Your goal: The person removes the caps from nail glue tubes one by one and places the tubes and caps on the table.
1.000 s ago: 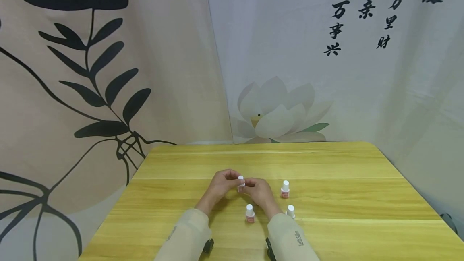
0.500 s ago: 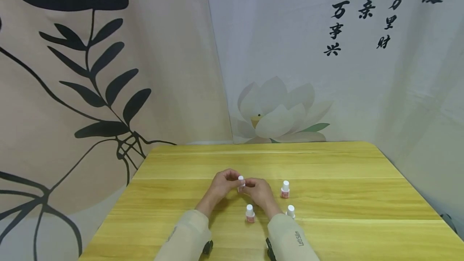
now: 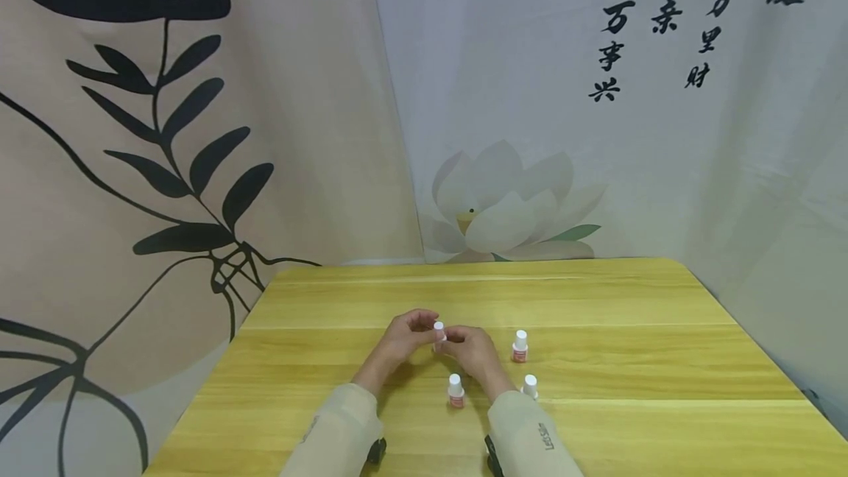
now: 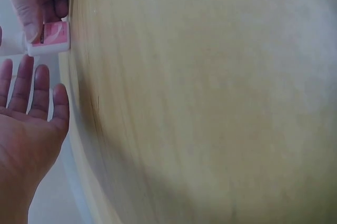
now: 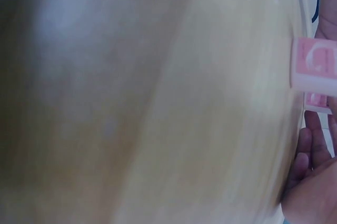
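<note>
A small white-capped bottle (image 3: pixel 439 328) is upright between my two hands over the middle of the table. Thumb and index finger of my left hand (image 3: pixel 405 338) are at its cap, the other fingers spread in the left wrist view. My right hand (image 3: pixel 474 352) pinches the bottle's body, where a pink label (image 4: pixel 55 33) shows in the left wrist view. Similar bottles stand nearby: one (image 3: pixel 456 391) between my forearms, one (image 3: pixel 520 347) right of my right hand, and one (image 3: pixel 530 386) partly hidden behind my right sleeve.
A wooden table (image 3: pixel 636 337) lies under everything. Behind it hangs a cloth (image 3: pixel 318 109) printed with leaves, a lotus and writing. A standing bottle (image 5: pixel 316 63) looms close to the camera in the right wrist view.
Both hands keep their hold on the same bottle with barely any visible motion. The head view has shifted very slightly, and the standing bottles stay in place.
</note>
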`<state>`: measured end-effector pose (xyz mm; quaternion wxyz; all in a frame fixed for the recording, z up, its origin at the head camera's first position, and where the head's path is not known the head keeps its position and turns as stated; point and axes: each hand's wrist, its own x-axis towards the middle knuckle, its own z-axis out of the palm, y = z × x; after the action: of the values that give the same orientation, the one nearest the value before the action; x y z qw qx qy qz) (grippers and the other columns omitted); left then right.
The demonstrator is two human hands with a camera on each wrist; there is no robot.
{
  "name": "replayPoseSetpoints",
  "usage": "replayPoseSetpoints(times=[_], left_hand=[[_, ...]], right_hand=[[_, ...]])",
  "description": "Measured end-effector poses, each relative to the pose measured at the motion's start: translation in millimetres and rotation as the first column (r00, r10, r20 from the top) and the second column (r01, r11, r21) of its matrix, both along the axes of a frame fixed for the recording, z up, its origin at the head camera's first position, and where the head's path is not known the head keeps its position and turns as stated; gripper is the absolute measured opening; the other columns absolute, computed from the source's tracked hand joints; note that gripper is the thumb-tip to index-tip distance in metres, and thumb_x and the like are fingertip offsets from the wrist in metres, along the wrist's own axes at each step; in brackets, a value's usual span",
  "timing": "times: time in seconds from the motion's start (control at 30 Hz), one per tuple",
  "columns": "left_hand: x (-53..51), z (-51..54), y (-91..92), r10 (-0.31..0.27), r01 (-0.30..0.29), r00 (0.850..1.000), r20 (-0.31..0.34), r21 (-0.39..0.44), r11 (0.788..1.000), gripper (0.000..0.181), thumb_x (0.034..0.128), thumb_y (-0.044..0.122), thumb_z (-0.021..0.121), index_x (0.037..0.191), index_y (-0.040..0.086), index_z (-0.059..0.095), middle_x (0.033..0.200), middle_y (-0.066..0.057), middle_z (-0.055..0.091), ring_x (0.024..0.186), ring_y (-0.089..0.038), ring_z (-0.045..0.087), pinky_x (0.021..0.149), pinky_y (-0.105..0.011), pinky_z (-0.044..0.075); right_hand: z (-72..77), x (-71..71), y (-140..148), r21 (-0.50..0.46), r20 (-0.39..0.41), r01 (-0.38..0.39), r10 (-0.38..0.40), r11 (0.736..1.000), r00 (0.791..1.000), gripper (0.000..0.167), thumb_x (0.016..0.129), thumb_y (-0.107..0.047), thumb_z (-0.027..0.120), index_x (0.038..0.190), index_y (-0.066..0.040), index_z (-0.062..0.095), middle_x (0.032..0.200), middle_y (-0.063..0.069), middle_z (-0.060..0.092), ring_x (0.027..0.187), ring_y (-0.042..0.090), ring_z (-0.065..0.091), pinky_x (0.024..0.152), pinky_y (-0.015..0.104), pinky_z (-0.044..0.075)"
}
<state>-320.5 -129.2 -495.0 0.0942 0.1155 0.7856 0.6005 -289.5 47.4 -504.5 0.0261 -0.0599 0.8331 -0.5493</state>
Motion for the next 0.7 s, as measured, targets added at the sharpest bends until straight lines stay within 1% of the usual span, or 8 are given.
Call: replayPoseSetpoints(times=[0.13, 0.33, 0.5, 0.7], left_hand=[[-1.8, -0.2, -1.3, 0.002, -0.002, 1.0, 0.016, 0.005, 1.0, 0.053, 0.0876, 0.023, 0.077, 0.131, 0.0, 0.058, 0.118, -0.006, 0.065, 0.111, -0.024, 0.059, 0.101, -0.047, 0.043], [-2.6, 1.7, -1.6, 0.006, -0.006, 1.0, 0.012, -0.023, 1.0, 0.052, 0.0874, 0.024, 0.077, 0.13, 0.0, 0.059, 0.12, -0.006, 0.065, 0.116, -0.026, 0.057, 0.104, -0.049, 0.041], [-2.7, 2.4, -1.4, 0.002, -0.002, 1.0, 0.02, -0.033, 0.999, 0.05, 0.0879, 0.025, 0.076, 0.128, 0.0, 0.061, 0.12, -0.005, 0.066, 0.116, -0.026, 0.057, 0.105, -0.05, 0.04], [-2.8, 3.4, -1.2, -0.003, 0.004, 1.0, 0.029, -0.021, 1.0, 0.049, 0.0873, 0.025, 0.077, 0.126, 0.0, 0.062, 0.118, -0.005, 0.067, 0.116, -0.026, 0.057, 0.105, -0.052, 0.039]], right_hand=[[-0.1, -0.1, -1.4, -0.015, -0.008, 0.003, -0.003, 1.0, 1.0, 0.021, 0.091, -0.023, 0.073, 0.109, -0.012, 0.075, 0.114, 0.005, 0.071, 0.112, 0.03, 0.061, 0.098, 0.052, 0.046], [0.5, 0.1, -1.7, -0.026, -0.004, 0.009, -0.009, 1.0, 1.0, 0.021, 0.09, -0.024, 0.074, 0.107, -0.012, 0.076, 0.111, 0.005, 0.072, 0.109, 0.028, 0.062, 0.097, 0.051, 0.046], [0.7, 0.4, -1.5, -0.028, 0.006, 0.011, -0.01, 1.0, 1.0, 0.021, 0.09, -0.025, 0.074, 0.107, -0.013, 0.075, 0.112, 0.004, 0.072, 0.11, 0.028, 0.062, 0.098, 0.051, 0.045], [1.4, 1.0, -1.4, -0.032, 0.004, 0.008, -0.008, 0.999, 1.0, 0.02, 0.09, -0.024, 0.074, 0.106, -0.013, 0.076, 0.11, 0.003, 0.072, 0.11, 0.027, 0.062, 0.097, 0.051, 0.046]])
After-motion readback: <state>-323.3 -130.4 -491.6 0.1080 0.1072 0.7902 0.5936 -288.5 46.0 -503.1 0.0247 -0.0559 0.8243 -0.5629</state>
